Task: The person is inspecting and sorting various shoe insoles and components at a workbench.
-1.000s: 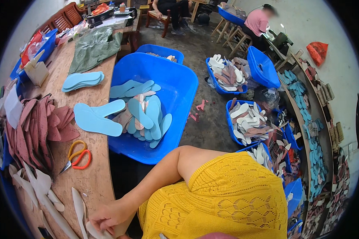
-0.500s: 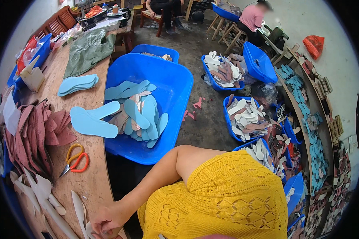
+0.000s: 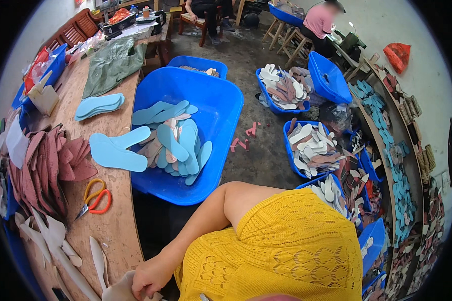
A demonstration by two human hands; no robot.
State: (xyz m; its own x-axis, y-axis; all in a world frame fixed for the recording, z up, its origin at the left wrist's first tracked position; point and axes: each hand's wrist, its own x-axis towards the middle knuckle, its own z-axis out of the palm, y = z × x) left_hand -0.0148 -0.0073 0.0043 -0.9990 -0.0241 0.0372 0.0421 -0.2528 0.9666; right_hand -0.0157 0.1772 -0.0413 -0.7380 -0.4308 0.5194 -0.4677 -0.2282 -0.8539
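Observation:
Low on the picture, at the near edge of the wooden table (image 3: 119, 226), is my right hand (image 3: 152, 277). Its fingers are bent and closed on a pale cream insole (image 3: 116, 292), partly cut off by the lower border. My left hand is out of the picture. More cream insole pieces (image 3: 60, 251) lie on the table beside it. Scissors (image 3: 95, 199) with one orange and one red handle rest farther up the table. Past them are light blue insoles (image 3: 116, 150), two of them overlapping and jutting over the table edge.
A big blue tub (image 3: 221, 115) of blue insoles stands against the table. Dark pink pieces (image 3: 42, 165) are heaped at the left. Blue baskets (image 3: 290, 165) of insoles and a loaded shelf (image 3: 386, 150) line the right. Two people (image 3: 316, 22) sit at the back.
My right hand has shifted slightly to the right, and the cream insole at its fingers shows more. The seated person at the back has moved their legs.

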